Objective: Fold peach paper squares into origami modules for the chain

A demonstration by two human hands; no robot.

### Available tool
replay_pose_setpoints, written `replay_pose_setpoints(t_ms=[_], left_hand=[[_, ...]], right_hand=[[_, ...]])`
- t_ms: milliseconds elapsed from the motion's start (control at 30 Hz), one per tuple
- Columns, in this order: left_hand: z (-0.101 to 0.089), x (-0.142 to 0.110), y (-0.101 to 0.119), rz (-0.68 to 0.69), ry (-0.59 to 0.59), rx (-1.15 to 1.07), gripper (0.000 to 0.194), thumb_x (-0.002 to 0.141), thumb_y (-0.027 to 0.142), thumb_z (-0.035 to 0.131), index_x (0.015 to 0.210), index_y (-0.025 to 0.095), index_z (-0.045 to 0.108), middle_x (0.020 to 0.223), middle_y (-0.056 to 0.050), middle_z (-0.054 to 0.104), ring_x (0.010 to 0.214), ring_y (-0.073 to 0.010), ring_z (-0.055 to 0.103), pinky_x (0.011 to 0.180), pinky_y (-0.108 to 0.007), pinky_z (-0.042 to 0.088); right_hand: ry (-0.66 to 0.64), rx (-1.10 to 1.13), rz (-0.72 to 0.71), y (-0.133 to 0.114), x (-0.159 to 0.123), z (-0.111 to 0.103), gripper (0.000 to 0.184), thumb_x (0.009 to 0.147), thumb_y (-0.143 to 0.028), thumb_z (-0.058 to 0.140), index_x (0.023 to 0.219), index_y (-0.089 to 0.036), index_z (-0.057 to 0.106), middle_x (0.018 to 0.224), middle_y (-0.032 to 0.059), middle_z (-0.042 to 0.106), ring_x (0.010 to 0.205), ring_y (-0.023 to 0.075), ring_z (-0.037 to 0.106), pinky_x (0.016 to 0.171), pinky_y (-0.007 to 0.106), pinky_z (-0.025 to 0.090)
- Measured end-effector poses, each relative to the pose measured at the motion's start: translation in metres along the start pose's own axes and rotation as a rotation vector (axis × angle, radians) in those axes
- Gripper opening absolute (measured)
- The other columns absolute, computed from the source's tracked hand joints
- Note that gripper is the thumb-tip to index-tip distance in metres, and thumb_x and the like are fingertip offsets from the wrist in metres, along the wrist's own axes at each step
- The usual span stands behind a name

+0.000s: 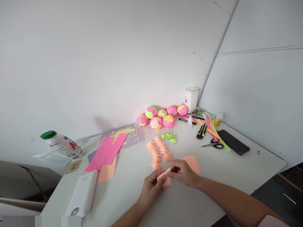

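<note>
Between my two hands is a piece of peach paper (163,174), partly folded over. My left hand (151,186) pinches its left end, thumb on top. My right hand (183,172) grips the other end with closed fingertips. Under my hands lies another peach paper piece (167,182). Just beyond them stand rows of small folded peach paper units (155,153). A few green folded units (169,137) lie farther back. Flat peach paper squares (192,163) are stacked beside my right hand.
Several multicoloured paper balls (155,123) sit against the wall. Scissors (214,144), a utility knife (201,131), paper strips (209,126) and a black phone-like case (233,142) lie right. Pink sheets (106,153), a white power bank-like device (82,194) and a green-capped bottle (62,145) are left.
</note>
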State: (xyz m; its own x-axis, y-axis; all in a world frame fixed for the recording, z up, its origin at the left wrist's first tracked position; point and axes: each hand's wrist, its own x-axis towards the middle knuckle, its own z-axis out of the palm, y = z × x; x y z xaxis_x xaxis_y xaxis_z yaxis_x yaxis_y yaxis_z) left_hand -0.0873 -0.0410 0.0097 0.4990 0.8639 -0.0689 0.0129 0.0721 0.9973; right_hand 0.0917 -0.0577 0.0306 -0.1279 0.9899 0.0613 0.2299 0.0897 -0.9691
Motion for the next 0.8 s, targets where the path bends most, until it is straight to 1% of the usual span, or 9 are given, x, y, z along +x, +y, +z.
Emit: replay_pose_setpoints(t_ms=[100,200,300,400,567,700,800], left_hand=[[-0.0008,0.0001,-0.0009,0.009,0.008,0.026,0.030,0.081,0.041,0.057,0.065,0.015,0.059,0.060,0.004,0.040,0.057,-0.0102,0.040,0.055,-0.022,0.036],[-0.0011,0.0006,-0.0010,0.013,0.006,0.031,0.034,0.081,0.041,0.057,0.060,0.015,0.055,0.057,0.004,0.041,0.056,-0.0099,0.039,0.054,-0.022,0.033],[-0.0012,0.0016,-0.0018,0.015,-0.013,0.024,0.030,0.082,0.041,0.057,0.066,0.015,0.059,0.058,0.004,0.043,0.056,-0.0106,0.040,0.054,-0.022,0.033],[-0.0011,0.0023,-0.0033,0.008,-0.013,0.021,0.029,0.080,0.042,0.058,0.070,0.015,0.063,0.056,0.004,0.041,0.054,-0.0101,0.039,0.051,-0.021,0.031],[0.0005,0.0017,-0.0009,-0.013,-0.016,0.000,0.032,0.078,0.044,0.060,0.065,0.015,0.060,0.055,0.005,0.040,0.050,-0.0087,0.035,0.048,-0.021,0.028],[0.0016,0.0005,0.0032,-0.027,-0.007,0.008,0.034,0.076,0.045,0.061,0.061,0.015,0.058,0.054,0.005,0.037,0.049,-0.0082,0.034,0.048,-0.021,0.027],[0.0020,0.0001,0.0047,-0.020,0.007,0.024,0.033,0.077,0.044,0.061,0.060,0.015,0.058,0.054,0.006,0.037,0.050,-0.0083,0.034,0.048,-0.021,0.028]], right_hand=[[-0.007,0.078,0.036,-0.0016,-0.0006,-0.0007,0.020,0.073,-0.026,0.067,0.069,-0.018,0.049,0.064,-0.0043,0.045,0.059,0.0104,0.041,0.053,0.022,0.035],[-0.034,0.146,0.054,-0.0004,-0.0001,-0.0009,0.018,0.072,-0.025,0.068,0.079,-0.018,0.054,0.066,-0.0038,0.049,0.060,0.0109,0.044,0.055,0.023,0.037],[-0.065,0.162,0.036,0.0028,0.0004,-0.0003,0.014,0.074,-0.028,0.067,0.075,-0.016,0.058,0.062,-0.0034,0.049,0.057,0.0109,0.045,0.053,0.023,0.037],[-0.063,0.181,0.026,0.0049,0.0007,0.0002,0.016,0.076,-0.029,0.066,0.072,-0.016,0.059,0.060,-0.0030,0.050,0.056,0.0108,0.046,0.051,0.023,0.036],[-0.034,0.147,0.024,0.0046,0.0017,-0.0002,0.015,0.075,-0.028,0.067,0.071,-0.015,0.061,0.063,-0.0018,0.052,0.057,0.0115,0.048,0.052,0.024,0.038],[-0.017,0.099,-0.002,0.0034,0.0024,-0.0006,0.014,0.075,-0.027,0.066,0.068,-0.015,0.062,0.064,-0.0015,0.051,0.059,0.0118,0.047,0.053,0.025,0.038],[-0.011,0.104,-0.008,0.0034,0.0026,-0.0010,0.013,0.074,-0.026,0.068,0.067,-0.016,0.063,0.064,-0.0017,0.051,0.059,0.0116,0.046,0.053,0.024,0.037]])
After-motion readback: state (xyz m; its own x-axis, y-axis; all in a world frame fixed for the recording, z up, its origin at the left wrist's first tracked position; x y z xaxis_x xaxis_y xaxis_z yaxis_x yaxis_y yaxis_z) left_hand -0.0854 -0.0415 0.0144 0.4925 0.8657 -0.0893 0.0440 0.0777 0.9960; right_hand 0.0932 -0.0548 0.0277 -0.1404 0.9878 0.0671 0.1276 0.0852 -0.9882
